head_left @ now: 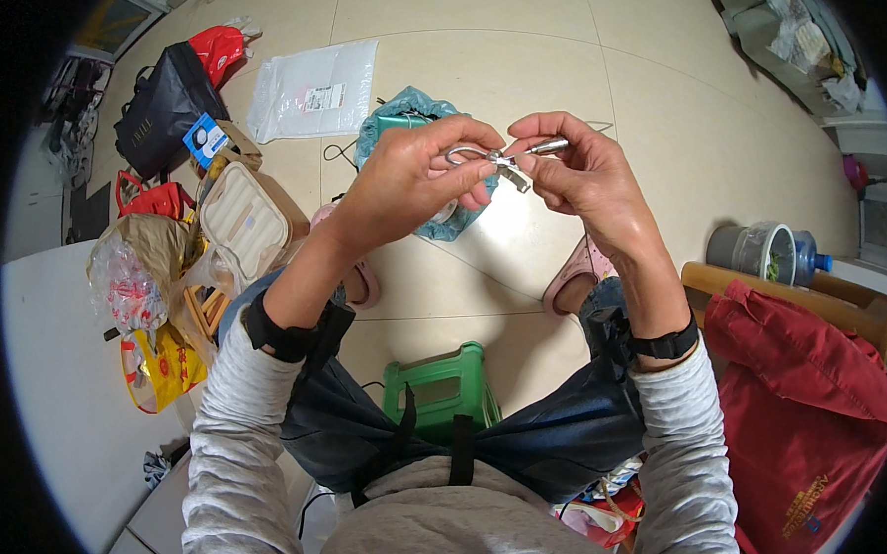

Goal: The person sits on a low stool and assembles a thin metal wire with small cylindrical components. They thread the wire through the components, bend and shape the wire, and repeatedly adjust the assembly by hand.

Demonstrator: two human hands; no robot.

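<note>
Hands: left (pixel 408 181), right (pixel 582 174) pinch white cable (pixel 469 154), silver plug (pixel 548 145).

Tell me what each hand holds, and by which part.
Both hands share one small metal tool. The left hand pinches its looped wire end; the right hand grips the silver barrel end between thumb and fingers.

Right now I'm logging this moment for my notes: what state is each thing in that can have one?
Left hand: closed, pinching the white cable.
Right hand: closed on the silver plug end.
White cable: looped, held up between both hands.
Teal pouch: open, lying on the floor.
Beige case: lid open.
Green stool: upright between the knees.
Red jacket: draped over a wooden chair.
</note>
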